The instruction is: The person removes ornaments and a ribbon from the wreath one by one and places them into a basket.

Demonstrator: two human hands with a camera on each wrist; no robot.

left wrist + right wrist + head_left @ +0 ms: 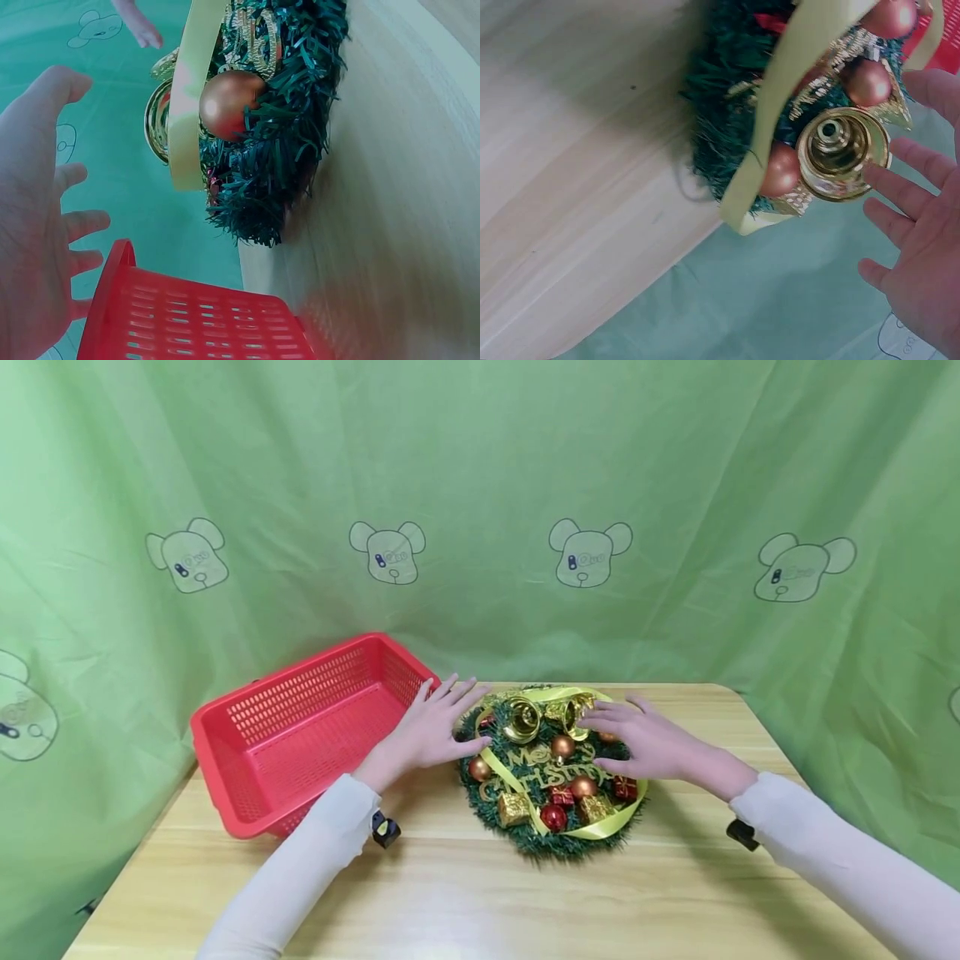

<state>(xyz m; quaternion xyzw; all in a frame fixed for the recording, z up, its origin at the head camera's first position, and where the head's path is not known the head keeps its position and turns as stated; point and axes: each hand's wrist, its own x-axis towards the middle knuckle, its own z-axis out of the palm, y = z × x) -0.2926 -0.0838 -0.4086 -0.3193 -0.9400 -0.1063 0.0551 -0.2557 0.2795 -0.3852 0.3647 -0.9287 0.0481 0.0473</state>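
The person wears long white sleeves, a shade off pure white in the folds. The left sleeve (307, 860) is smooth along the forearm, then gathers into a soft, wrinkled cuff (351, 806) at the wrist; the right sleeve (840, 864) matches it, its own edge loose and slightly uneven. Out from under each cuff pokes a small black device – the left device (386, 829) is blocky and carries a yellow-green mark, while the right device (742, 834) shows me only a plain dark side. Beyond the cloth come bare hands – left hand (431, 731), right hand (652, 746) – with slim fingers and rounded tips.
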